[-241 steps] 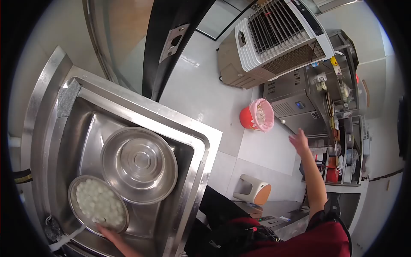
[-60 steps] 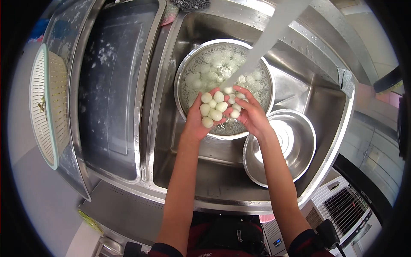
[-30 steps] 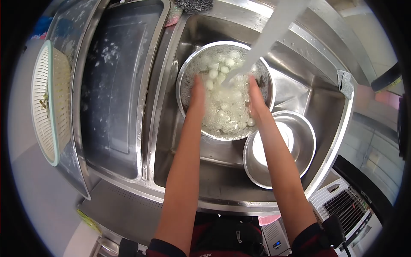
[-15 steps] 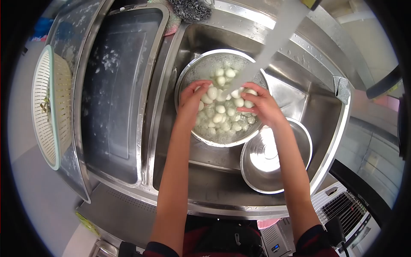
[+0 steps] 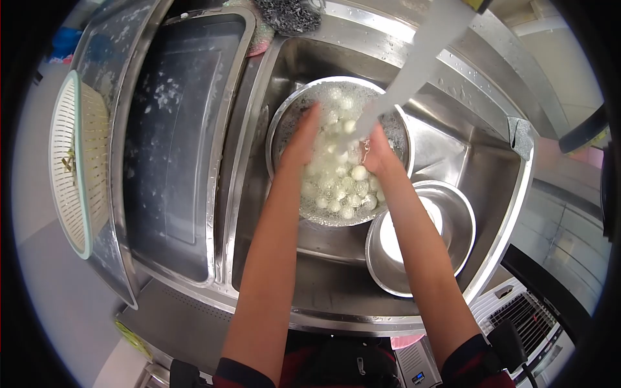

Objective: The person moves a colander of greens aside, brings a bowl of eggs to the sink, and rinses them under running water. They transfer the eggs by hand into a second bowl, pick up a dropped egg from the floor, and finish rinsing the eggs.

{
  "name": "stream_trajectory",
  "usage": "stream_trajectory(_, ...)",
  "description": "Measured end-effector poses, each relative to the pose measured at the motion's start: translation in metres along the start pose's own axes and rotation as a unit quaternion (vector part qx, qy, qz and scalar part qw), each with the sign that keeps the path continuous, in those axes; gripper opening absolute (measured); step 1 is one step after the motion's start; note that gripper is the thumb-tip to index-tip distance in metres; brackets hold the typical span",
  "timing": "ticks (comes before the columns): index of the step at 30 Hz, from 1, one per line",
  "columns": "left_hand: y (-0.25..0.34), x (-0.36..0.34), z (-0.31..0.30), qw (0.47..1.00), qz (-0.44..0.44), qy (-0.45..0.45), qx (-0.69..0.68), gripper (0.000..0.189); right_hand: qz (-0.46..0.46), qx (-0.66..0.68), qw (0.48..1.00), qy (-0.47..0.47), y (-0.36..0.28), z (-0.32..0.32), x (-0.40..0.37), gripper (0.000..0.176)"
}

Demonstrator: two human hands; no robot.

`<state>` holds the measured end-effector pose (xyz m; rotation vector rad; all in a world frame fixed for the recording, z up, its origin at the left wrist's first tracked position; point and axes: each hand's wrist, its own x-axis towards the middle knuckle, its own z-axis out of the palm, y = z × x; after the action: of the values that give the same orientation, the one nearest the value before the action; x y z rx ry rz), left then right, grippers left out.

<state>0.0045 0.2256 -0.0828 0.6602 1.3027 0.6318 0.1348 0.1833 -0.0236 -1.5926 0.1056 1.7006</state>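
Head view: my left hand (image 5: pixel 302 138) and right hand (image 5: pixel 377 150), both part-open in the bowl (image 5: pixel 276 132); grip, cannot tell. Eggs (image 5: pixel 347 187) lay between and below them. Water (image 5: pixel 414 68) fell between them.

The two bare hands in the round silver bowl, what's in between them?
Small white egg-shaped things and foamy water lie between the left hand and right hand, in the head view.
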Motion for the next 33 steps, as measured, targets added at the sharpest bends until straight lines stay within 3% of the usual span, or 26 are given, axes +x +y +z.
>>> stream_trajectory(2, 0.0, -0.007, 0.003, 0.998, 0.018, -0.045, -0.04, 0.054, -0.01, 0.069, 0.985, -0.16, 0.005, 0.002, 0.0, 0.06)
stream_trajectory(4, 0.024, -0.026, 0.004, 0.986, 0.069, -0.145, -0.055, 0.041, -0.04, 0.077, 0.988, -0.132, -0.001, -0.002, -0.01, 0.052)
stream_trajectory(6, 0.039, -0.04, 0.004, 0.989, 0.028, -0.126, -0.073, 0.034, -0.026, -0.014, 0.96, -0.279, -0.011, -0.013, -0.009, 0.045)
stream_trajectory(8, 0.048, -0.053, 0.005, 0.989, -0.014, -0.111, -0.092, 0.028, -0.07, -0.071, 0.962, -0.253, -0.026, -0.011, -0.029, 0.038)
stream_trajectory(10, 0.055, -0.066, 0.004, 0.995, 0.049, -0.088, -0.001, 0.021, -0.123, -0.242, 0.93, -0.248, -0.037, -0.012, -0.037, 0.031)
stream_trajectory(12, 0.061, -0.08, 0.007, 0.996, 0.07, -0.063, -0.01, 0.02, -0.156, -0.288, 0.919, -0.222, -0.041, -0.015, -0.042, 0.026)
stream_trajectory(14, 0.068, -0.094, 0.005, 0.995, 0.091, -0.037, -0.017, 0.018, -0.233, -0.365, 0.874, -0.222, -0.043, -0.024, -0.05, 0.026)
stream_trajectory(17, 0.075, -0.106, -0.008, 0.997, 0.068, -0.018, 0.013, 0.02, -0.219, -0.345, 0.888, -0.209, -0.048, -0.036, -0.065, 0.028)
stream_trajectory(19, 0.066, -0.104, -0.017, 0.994, 0.066, 0.058, 0.069, 0.021, -0.197, -0.332, 0.901, -0.197, -0.047, -0.041, -0.072, 0.029)
stream_trajectory(20, 0.058, -0.102, -0.023, 0.994, 0.067, 0.059, 0.069, 0.021, -0.188, -0.331, 0.913, -0.148, -0.044, -0.044, -0.073, 0.03)
stream_trajectory(22, 0.035, -0.097, -0.031, 0.968, 0.125, 0.115, 0.184, 0.03, -0.179, -0.329, 0.922, -0.097, -0.035, -0.054, -0.064, 0.032)
stream_trajectory(23, 0.025, -0.096, -0.031, 0.968, 0.126, 0.115, 0.183, 0.03, -0.225, -0.365, 0.901, -0.074, -0.024, -0.065, -0.05, 0.034)
stream_trajectory(25, 0.006, -0.095, -0.027, 0.943, 0.237, 0.114, 0.203, 0.041, -0.269, -0.399, 0.875, -0.051, -0.006, -0.073, -0.028, 0.037)
stream_trajectory(26, -0.003, -0.091, -0.026, 0.943, 0.236, 0.114, 0.204, 0.041, -0.244, -0.364, 0.899, -0.021, 0.002, -0.07, -0.02, 0.042)
stream_trajectory(28, -0.018, -0.084, -0.024, 0.964, 0.148, 0.132, 0.178, 0.053, -0.217, -0.328, 0.919, 0.009, 0.017, -0.062, -0.009, 0.047)
stream_trajectory(29, -0.025, -0.079, -0.022, 0.964, 0.148, 0.131, 0.179, 0.053, -0.179, -0.219, 0.959, 0.015, 0.023, -0.057, -0.006, 0.053)
stream_trajectory(31, -0.028, -0.072, -0.016, 0.989, -0.016, 0.144, 0.029, 0.059, -0.144, -0.025, 0.989, -0.021, 0.03, -0.042, -0.003, 0.058)
stream_trajectory(32, -0.026, -0.071, -0.011, 0.989, -0.013, 0.146, 0.028, 0.059, -0.146, -0.025, 0.989, -0.024, 0.032, -0.036, -0.006, 0.058)
stream_trajectory(33, -0.025, -0.07, -0.004, 0.984, -0.057, 0.134, -0.103, 0.057, -0.11, 0.046, 0.992, -0.044, 0.034, -0.03, -0.01, 0.057)
